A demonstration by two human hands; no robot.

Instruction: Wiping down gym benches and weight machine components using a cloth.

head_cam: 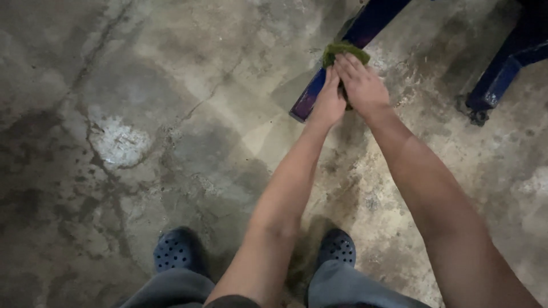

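A long blue painted metal bar (pixel 311 94) slanted down across the stained, cracked grey concrete floor (pixel 142 142), and everything else sat in relation to it. A green, fuzzy scouring pad (pixel 341 51) lay pressed on top of the bar, partway along its length. The right hand (pixel 361 85) rested flat over the near side of the pad, fingers stretched out together rather than curled, covering the pad without closing round it. The left hand (pixel 329 101) sat just beside the right, on the lower part of the bar below the pad, its fingers reaching up to the pad's edge; whether they gripped the bar or only leaned on it could not be told. Both bare forearms ran back from the bar towards the camera. Well short of the bar, two dark blue perforated clogs (pixel 174 249) stood on the floor beneath grey trouser legs (pixel 348 288). Beyond the bar to the right stood a second blue metal leg (pixel 502 77), well apart from it.
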